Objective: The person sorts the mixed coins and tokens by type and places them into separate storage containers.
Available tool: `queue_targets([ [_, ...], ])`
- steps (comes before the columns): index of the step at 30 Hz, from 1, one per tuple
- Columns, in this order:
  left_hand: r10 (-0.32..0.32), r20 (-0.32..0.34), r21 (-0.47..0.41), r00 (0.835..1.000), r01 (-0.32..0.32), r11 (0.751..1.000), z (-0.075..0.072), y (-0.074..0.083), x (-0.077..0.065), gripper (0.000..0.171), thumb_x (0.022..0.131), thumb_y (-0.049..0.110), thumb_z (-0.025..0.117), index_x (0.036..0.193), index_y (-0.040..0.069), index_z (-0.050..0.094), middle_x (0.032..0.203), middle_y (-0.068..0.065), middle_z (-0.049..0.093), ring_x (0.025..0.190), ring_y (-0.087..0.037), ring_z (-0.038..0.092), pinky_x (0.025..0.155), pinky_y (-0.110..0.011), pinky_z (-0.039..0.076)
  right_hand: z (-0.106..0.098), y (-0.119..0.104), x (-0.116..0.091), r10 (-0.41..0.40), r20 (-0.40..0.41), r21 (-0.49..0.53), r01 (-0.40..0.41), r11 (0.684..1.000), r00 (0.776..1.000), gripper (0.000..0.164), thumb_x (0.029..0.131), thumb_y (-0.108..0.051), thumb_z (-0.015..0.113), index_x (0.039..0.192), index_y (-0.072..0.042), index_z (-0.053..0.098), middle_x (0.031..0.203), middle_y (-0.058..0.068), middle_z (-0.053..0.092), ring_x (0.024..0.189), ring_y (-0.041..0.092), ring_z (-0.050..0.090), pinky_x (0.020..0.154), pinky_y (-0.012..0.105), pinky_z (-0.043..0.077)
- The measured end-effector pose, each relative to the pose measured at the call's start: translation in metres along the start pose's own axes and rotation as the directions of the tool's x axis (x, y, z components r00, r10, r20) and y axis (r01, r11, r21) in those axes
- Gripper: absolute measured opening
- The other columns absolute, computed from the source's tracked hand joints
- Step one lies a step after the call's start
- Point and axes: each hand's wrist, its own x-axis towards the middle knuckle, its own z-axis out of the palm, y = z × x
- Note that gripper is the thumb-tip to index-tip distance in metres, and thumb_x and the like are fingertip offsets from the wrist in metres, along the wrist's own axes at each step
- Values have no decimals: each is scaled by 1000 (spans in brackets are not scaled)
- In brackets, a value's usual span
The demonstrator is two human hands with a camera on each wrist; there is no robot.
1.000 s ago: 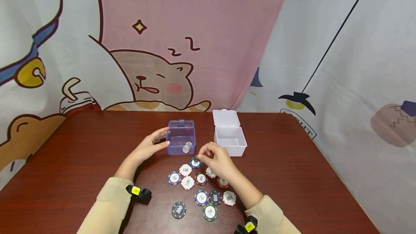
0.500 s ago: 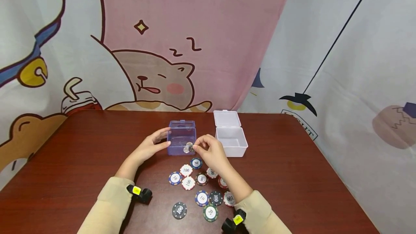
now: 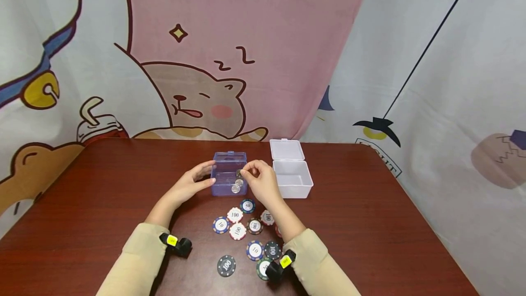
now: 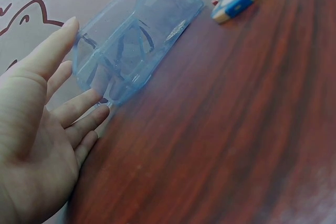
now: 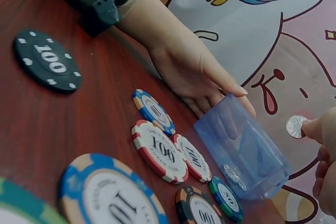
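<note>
A see-through blue plastic box (image 3: pixel 227 188) stands on the table with its lid raised. Several fingers of my left hand (image 3: pixel 186 188) rest against the box's left side, fairly straight and spread. Over the box's right part, the thumb and index finger of my right hand (image 3: pixel 265 185) pinch a silver coin (image 5: pixel 295 126). Inside the box, loose coins (image 3: pixel 236 188) lie near the front right corner. In the left wrist view, the palm (image 4: pixel 47 150) is turned toward the box wall.
Right of the blue box stands a white plastic box (image 3: pixel 297 191) with its lid up. Several poker chips lie in front, among them a black chip (image 3: pixel 226 266) and a blue one (image 3: pixel 255 250). A printed cloth (image 3: pixel 287 58) hangs behind the table (image 3: pixel 370 223).
My right hand has risen from the chips with the coin and moved leftward and forward over the blue box. The left hand has stayed at the box's side.
</note>
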Motion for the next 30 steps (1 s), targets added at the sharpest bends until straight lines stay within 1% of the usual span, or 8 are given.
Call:
queue_targets([
  [4, 8, -4, 0, 1000, -8, 1000, -2, -19, 5, 61, 91, 13, 65, 145, 2, 37, 140, -26, 43, 128, -41, 39, 103, -58, 27, 3, 0, 4, 7, -9, 1, -7, 1000, 1000, 11, 83, -9, 74, 76, -7, 65, 70, -4, 41, 67, 12, 43, 61, 25, 36],
  [6, 13, -6, 5, 1000, -13, 1000, -3, -28, 7, 62, 91, 17, 66, 145, 5, 37, 141, -23, 44, 129, -39, 40, 103, -58, 27, 5, 1, 6, 21, -13, -15, -21, 1000, 1000, 11, 83, -9, 74, 77, -8, 65, 70, -5, 42, 67, 12, 43, 61, 25, 37],
  [11, -2, -12, 17, 1000, 2, 1000, -4, -30, 7, 61, 91, 18, 65, 145, 7, 39, 140, -22, 45, 129, -39, 40, 104, -58, 27, 9, 5, 10, 51, -26, -79, -53, 996, 998, 12, 82, -13, 75, 76, -10, 66, 70, -4, 43, 66, 12, 44, 61, 26, 37],
  [16, -15, -21, 25, 1000, 15, 1000, -4, -31, 7, 60, 91, 17, 66, 144, 8, 40, 140, -21, 46, 128, -39, 41, 103, -58, 28, 14, 10, 14, 80, -34, -104, -83, 991, 996, 12, 82, -17, 76, 76, -12, 67, 69, -4, 44, 66, 12, 43, 61, 27, 36],
  [21, -17, -20, 24, 1000, 18, 1000, -5, -29, 6, 61, 91, 17, 66, 145, 8, 39, 140, -21, 45, 128, -39, 40, 103, -58, 27, 19, 15, 17, 120, -39, -96, -123, 988, 992, 12, 81, -17, 77, 76, -11, 68, 68, -4, 43, 67, 12, 43, 62, 28, 36],
  [30, 0, -11, 21, 1000, 0, 1000, -4, -28, 8, 62, 91, 19, 66, 145, 7, 39, 141, -22, 44, 128, -39, 40, 103, -58, 28, 24, 22, 22, 153, -51, -54, -155, 986, 987, 10, 80, -14, 77, 76, -9, 69, 67, -4, 43, 67, 12, 44, 62, 27, 37],
])
